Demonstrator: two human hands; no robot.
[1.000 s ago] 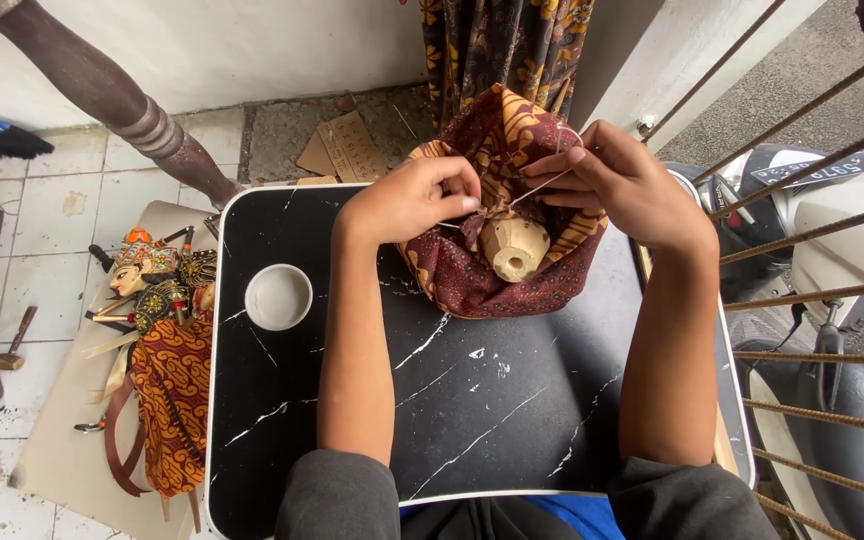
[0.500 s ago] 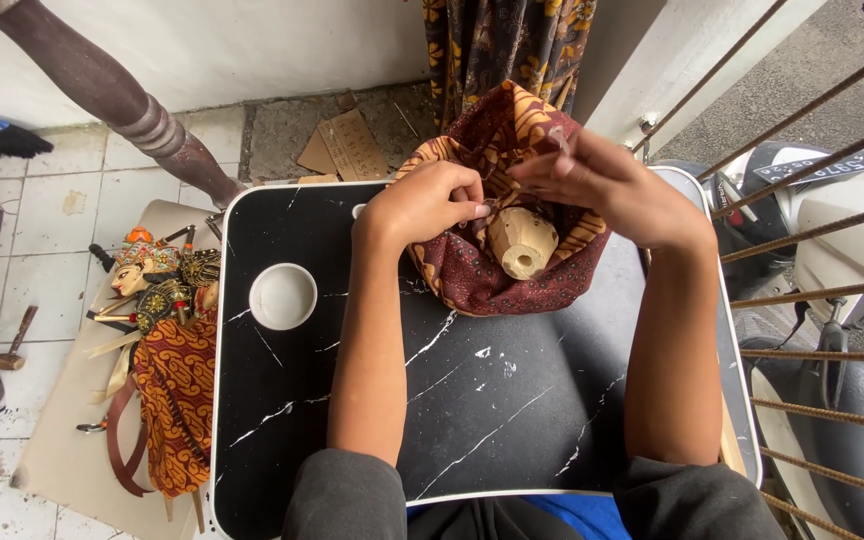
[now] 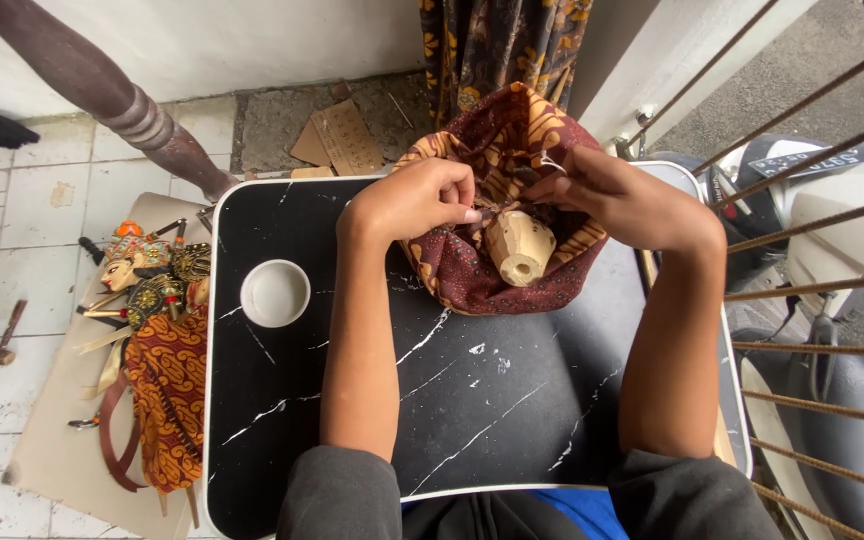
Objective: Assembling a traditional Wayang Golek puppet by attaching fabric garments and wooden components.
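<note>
Black marble-look tray table (image 3: 472, 400) w/ white edge is filling the middle of the view; a person's two forearms are lying across it, elbows toward the camera. To the right, rusty metal railing bars (image 3: 812, 270) are running diagonally, w/ a parked scooter (image 3: 832, 230) showing behind them. On the tiled floor to the left, a flat board (image 3: 52, 440) is carrying a traditional rod puppet (image 3: 152, 330) in a gold headdress & orange-brown patterned skirt, lying on its back. A small hammer (image 3: 2, 335) is lying on the tiles just left of the board.

At the far side of the table, a maroon & orange batik cloth (image 3: 497, 250) is sitting bunched up like an open pouch, its far edge hanging off toward a patterned curtain (image 3: 502, 40). A pale wooden piece (image 3: 520, 245), roughly cylindrical, is sitting inside the cloth, tilted, its flat end facing the camera.

Left hand (image 3: 417, 200) is curling in, fingers pressed together & pinching the cloth's near-left edge. Right hand (image 3: 617, 200) is doing the same from the other side, thumb & forefinger pinched at the cloth just above the wooden piece; whether a thread is btwn them can't be told.

A round white cup recess (image 3: 275, 293) is sitting in the table's left part, well apart from both hands.
</note>
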